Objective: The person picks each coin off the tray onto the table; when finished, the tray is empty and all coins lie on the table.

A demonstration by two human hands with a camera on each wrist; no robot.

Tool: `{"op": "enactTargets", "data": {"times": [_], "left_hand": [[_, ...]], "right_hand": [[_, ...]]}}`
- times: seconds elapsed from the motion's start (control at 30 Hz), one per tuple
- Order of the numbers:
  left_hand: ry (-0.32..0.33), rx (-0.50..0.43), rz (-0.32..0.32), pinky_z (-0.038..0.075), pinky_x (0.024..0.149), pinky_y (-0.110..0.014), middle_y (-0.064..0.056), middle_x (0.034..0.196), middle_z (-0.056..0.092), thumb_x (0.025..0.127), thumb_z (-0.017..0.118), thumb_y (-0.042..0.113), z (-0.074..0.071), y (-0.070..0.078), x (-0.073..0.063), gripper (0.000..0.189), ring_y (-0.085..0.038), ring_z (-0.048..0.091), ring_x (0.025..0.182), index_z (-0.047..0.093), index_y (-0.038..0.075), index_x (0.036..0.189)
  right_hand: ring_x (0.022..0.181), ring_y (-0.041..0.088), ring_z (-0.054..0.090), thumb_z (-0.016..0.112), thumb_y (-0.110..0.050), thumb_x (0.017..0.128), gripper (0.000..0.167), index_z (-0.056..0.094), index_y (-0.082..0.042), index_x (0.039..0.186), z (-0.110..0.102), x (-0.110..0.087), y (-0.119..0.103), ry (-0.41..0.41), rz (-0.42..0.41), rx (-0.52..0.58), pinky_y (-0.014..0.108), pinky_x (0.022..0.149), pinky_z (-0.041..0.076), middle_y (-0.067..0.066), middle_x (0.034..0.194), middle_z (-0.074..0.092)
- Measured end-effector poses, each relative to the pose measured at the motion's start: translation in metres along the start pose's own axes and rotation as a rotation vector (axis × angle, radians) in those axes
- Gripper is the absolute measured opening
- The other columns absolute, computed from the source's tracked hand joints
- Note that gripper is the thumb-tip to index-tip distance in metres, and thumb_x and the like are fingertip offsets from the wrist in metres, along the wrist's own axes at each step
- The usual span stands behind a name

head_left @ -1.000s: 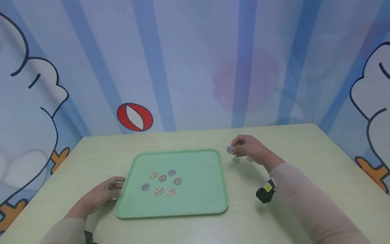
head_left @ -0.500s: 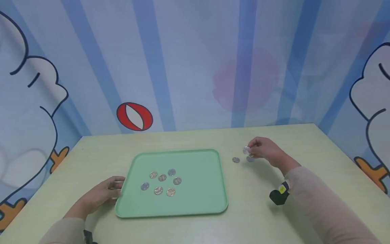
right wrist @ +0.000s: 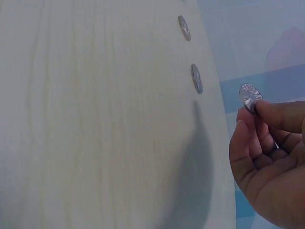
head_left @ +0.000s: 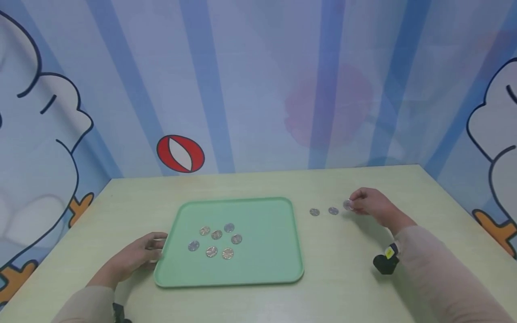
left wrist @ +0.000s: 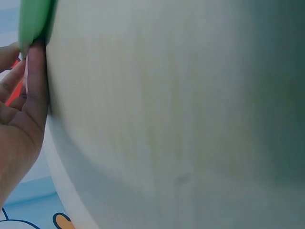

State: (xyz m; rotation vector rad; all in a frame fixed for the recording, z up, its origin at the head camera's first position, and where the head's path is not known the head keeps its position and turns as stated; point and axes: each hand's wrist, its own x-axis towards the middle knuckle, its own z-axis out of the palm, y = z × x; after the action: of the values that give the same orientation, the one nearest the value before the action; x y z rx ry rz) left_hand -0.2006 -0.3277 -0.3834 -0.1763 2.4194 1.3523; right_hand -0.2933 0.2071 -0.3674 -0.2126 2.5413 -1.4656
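Observation:
My right hand pinches a silver coin between thumb and fingertips, slightly above the table, as its shadow shows. To the left of that hand two more coins lie flat on the table: a nearer one and a farther one. A light green tray lies left of centre with several coins spread over its left half. My left hand rests at the tray's left edge, its fingers touching the rim. In the left wrist view those fingers meet the green rim.
The pale wooden table ends at the back against a blue striped backdrop printed with a red and white oval. Side panels with cartoon drawings stand left and right. A dark wrist camera hangs under the right sleeve.
My right hand has moved to the right with the coin, from beside the tray past both table coins, uncovering the nearer one. The left hand and tray have stayed put.

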Motion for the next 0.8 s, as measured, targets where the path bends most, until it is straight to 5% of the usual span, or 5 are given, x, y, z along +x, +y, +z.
{"op": "enactTargets", "data": {"times": [0.27, 0.8], "left_hand": [[0.003, -0.013, -0.001, 0.046, 0.081, -0.042, -0.026, 0.12, 0.039, 0.079, 0.051, 0.004, 0.0, 0.0, 0.0, 0.056, -0.034, 0.046, 0.103, 0.028, -0.003, 0.129], [0.003, 0.003, -0.006, 0.046, 0.08, -0.043, -0.026, 0.121, 0.038, 0.08, 0.051, 0.005, -0.001, -0.002, 0.002, 0.054, -0.034, 0.046, 0.103, 0.028, -0.002, 0.129]], "right_hand": [[0.073, 0.019, 0.047, 0.048, -0.007, 0.083, 0.022, 0.048, 0.009, 0.097, -0.006, 0.002, 0.014, 0.039, 0.066, -0.12, 0.027, 0.063, 0.043, 0.008, 0.081, 0.051], [0.062, 0.016, 0.047, 0.05, -0.001, 0.078, 0.014, 0.051, 0.011, 0.086, 0.001, 0.013, 0.019, 0.105, 0.096, -0.224, 0.024, 0.051, 0.043, 0.009, 0.073, 0.052]]}}
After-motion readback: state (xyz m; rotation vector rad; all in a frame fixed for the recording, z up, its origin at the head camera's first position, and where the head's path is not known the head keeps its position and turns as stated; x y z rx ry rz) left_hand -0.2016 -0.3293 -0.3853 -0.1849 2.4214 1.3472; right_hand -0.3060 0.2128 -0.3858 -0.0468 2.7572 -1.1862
